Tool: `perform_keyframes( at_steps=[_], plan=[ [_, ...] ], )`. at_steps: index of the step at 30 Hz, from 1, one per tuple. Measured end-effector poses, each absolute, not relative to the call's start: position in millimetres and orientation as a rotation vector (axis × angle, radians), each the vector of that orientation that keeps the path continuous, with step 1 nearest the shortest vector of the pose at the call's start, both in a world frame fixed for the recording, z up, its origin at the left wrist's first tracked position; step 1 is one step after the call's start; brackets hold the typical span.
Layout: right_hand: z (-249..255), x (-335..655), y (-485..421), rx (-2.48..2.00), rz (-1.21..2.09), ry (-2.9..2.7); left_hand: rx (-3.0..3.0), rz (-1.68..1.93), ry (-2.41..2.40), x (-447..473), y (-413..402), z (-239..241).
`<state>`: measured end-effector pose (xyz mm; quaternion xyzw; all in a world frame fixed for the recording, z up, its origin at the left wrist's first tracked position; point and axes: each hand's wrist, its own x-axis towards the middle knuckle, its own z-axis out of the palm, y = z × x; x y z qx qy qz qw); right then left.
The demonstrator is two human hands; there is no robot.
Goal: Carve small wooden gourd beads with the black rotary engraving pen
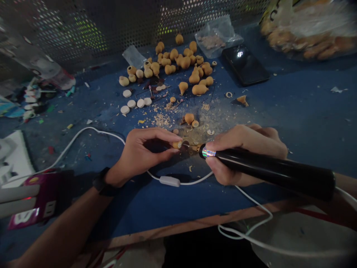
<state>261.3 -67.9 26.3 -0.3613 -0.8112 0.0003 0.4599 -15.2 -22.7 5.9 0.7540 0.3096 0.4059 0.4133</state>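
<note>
Between thumb and fingertips, my left hand (pixel 147 150) pinches a small tan gourd piece (pixel 176 144) with a pale end facing right. My right hand (pixel 245 149) is wrapped round a black rotary tool (pixel 273 171) with a brass-coloured chuck and a thin bit. The bit's tip is at the pale end of the gourd piece; whether it touches cannot be made out. Just beyond my hands lie a small round gourd (pixel 189 118) and a cut piece (pixel 195 124). Shavings (pixel 161 120) are scattered on the blue tabletop (pixel 134 208).
Several small gourds (pixel 182 61) are heaped at the back, with white discs (pixel 141 103) nearby. A black phone (pixel 245 65) lies behind my right hand. A white cable with an inline switch (pixel 170 181) runs beneath my hands. A bulging plastic bag (pixel 309 33) stands back right.
</note>
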Motion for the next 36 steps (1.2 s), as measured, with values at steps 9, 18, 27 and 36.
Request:
perform_keyframes(
  at_steps=[9,18,27,36],
  plan=[
    [24.1,260.2,-69.8,-0.923,0.000,-1.962,1.937,0.997,0.756,-15.9,-21.1,10.1],
    [24.7,261.1,-72.7,-0.938,0.058,-1.951,1.915,0.994,0.733,-15.9,-21.2,10.6],
    [21.0,262.2,-69.7,-0.915,0.028,-1.922,1.901,0.987,0.761,-14.4,-21.5,12.1],
    [22.2,259.3,-70.6,-0.907,0.003,-1.930,1.901,0.954,0.803,-15.1,-22.4,13.1]
  ],
)
